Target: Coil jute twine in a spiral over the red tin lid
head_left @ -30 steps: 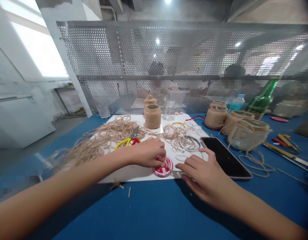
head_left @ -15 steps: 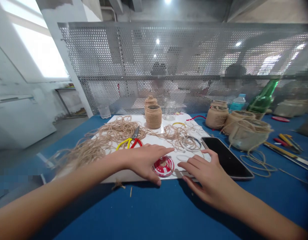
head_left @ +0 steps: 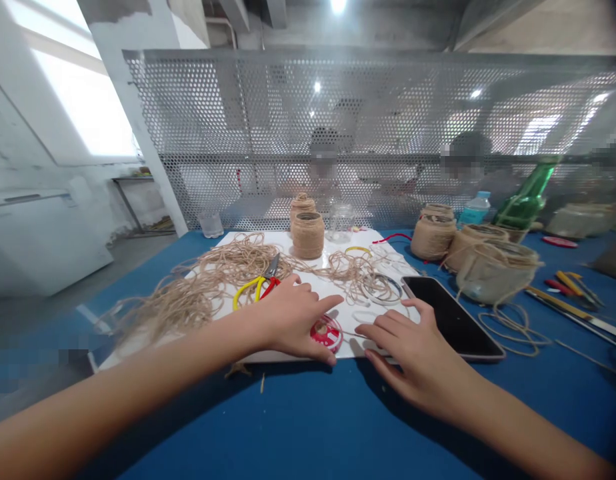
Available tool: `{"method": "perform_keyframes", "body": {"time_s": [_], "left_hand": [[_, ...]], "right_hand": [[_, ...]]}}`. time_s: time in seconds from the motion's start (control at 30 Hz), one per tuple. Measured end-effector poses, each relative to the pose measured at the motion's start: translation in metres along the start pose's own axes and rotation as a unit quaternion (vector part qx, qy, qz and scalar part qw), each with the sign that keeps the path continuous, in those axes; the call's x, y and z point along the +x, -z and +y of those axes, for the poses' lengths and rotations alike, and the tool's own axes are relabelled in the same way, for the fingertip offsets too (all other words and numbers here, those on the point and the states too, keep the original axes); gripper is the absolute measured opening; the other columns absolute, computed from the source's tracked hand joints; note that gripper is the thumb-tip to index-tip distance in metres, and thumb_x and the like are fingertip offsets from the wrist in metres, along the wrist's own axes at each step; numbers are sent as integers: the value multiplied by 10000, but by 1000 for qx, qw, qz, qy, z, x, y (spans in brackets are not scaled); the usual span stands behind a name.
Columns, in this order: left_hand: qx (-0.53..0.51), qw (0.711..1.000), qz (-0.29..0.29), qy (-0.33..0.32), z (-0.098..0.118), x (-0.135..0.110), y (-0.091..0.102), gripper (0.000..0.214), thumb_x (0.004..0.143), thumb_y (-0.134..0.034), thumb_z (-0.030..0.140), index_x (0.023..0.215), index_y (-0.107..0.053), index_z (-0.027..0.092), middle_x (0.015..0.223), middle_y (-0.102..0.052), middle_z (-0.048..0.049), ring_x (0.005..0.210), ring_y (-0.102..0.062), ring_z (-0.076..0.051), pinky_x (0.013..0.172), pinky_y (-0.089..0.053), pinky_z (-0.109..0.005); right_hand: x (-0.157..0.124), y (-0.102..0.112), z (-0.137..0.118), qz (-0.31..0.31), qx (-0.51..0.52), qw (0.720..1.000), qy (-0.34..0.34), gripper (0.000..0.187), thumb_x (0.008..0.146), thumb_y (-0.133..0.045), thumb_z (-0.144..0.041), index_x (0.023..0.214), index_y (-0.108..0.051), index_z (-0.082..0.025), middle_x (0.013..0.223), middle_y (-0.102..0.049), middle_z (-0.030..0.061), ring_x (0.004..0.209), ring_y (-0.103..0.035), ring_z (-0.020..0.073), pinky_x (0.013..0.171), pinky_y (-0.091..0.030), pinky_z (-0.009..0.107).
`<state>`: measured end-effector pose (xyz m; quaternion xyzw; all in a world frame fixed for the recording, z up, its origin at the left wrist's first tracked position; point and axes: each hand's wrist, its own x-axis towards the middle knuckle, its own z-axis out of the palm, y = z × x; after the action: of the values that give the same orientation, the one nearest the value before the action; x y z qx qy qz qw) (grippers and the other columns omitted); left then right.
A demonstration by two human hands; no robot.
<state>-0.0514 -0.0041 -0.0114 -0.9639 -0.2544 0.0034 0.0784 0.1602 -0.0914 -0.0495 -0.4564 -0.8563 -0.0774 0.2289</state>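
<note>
A red and white round spool (head_left: 328,333) lies flat near the front edge of the white sheet (head_left: 308,357). My left hand (head_left: 293,320) is over its left part, thumb and forefinger spread around it. My right hand (head_left: 413,347) hovers to the right of the spool with fingers bent and the thumb apart from them. A thin cord (head_left: 353,335) runs from the spool toward its fingertips; I see no clear grip on it. Behind my left hand lie scissors (head_left: 261,287) with yellow and red handles, partly covered by that hand.
Loose twine (head_left: 188,293) spreads over the left of the sheet. Twine-wrapped jars (head_left: 308,237) and a glass jar (head_left: 341,223) stand behind. A black tablet (head_left: 453,317) lies right of my right hand. Farther right are more jars (head_left: 498,273), a green bottle (head_left: 525,193) and cutters (head_left: 578,307).
My left hand has moved slightly right and farther over the spool, covering more of it and part of the scissors' red handle. My right hand has stayed nearly still.
</note>
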Motion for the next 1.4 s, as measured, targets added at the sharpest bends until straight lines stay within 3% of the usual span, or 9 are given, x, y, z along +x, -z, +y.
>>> {"method": "perform_keyframes", "body": {"time_s": [0.17,0.37,0.43,0.57,0.7,0.9,1.13,1.4], "left_hand": [[38,999,24,15,5,-4,-5,927,612,-419,863,1194,-536,151,767,-666,-120,769,-581,-298,806,-336,-439],[54,998,-11,29,2,-9,-4,905,600,-419,868,1175,-563,183,771,-662,-119,820,-574,-319,861,-322,-503],[33,999,-10,9,-1,-13,-3,857,618,-513,798,1241,-512,211,895,-656,-114,867,-572,-311,858,-345,-477],[-44,997,-42,-43,-9,-22,0,798,668,-659,478,1365,-360,229,1177,-568,-95,1010,-550,-280,864,-390,-374],[-71,996,-50,-36,-13,-24,0,735,699,-605,308,1376,-342,196,1148,-581,-90,979,-568,-253,842,-409,-330],[-30,999,-14,-21,-10,-22,-5,772,709,-630,556,1336,-404,167,1061,-615,-100,936,-566,-272,831,-390,-364],[1,1000,13,-19,-9,-21,-12,624,710,-571,681,1087,-605,185,890,-625,-68,810,-554,-248,757,-370,-359],[22,997,63,-26,-9,-21,-15,749,652,-432,834,946,-662,185,889,-603,-92,848,-526,-264,810,-345,-405]], "right_hand": [[2,-4,1,1,1,1000,0,172,867,-465,-217,967,-604,-228,793,-617,1,808,-560,153,960,-163,452],[1,-3,0,-12,8,1000,-3,178,868,-454,-199,962,-601,-233,796,-615,-1,801,-560,152,953,-167,455],[0,-1,-1,-10,10,1000,-4,179,871,-450,-195,963,-600,-230,795,-616,-1,796,-567,147,958,-164,451],[1,0,1,-9,10,1000,-1,206,873,-427,-157,972,-597,-218,804,-624,5,772,-581,131,963,-168,437],[0,1,3,-3,10,1000,9,241,875,-398,-125,987,-593,-212,813,-626,10,760,-585,133,957,-180,438],[0,4,0,3,26,999,19,238,890,-391,-125,966,-599,-212,803,-615,4,763,-569,135,947,-204,424],[1,4,-2,-5,42,999,11,247,882,-396,-111,932,-611,-221,771,-597,-7,740,-545,132,930,-220,412],[1,-2,-2,-32,50,998,11,198,885,-426,-153,914,-608,-226,788,-587,-5,754,-532,135,917,-224,405]]}}
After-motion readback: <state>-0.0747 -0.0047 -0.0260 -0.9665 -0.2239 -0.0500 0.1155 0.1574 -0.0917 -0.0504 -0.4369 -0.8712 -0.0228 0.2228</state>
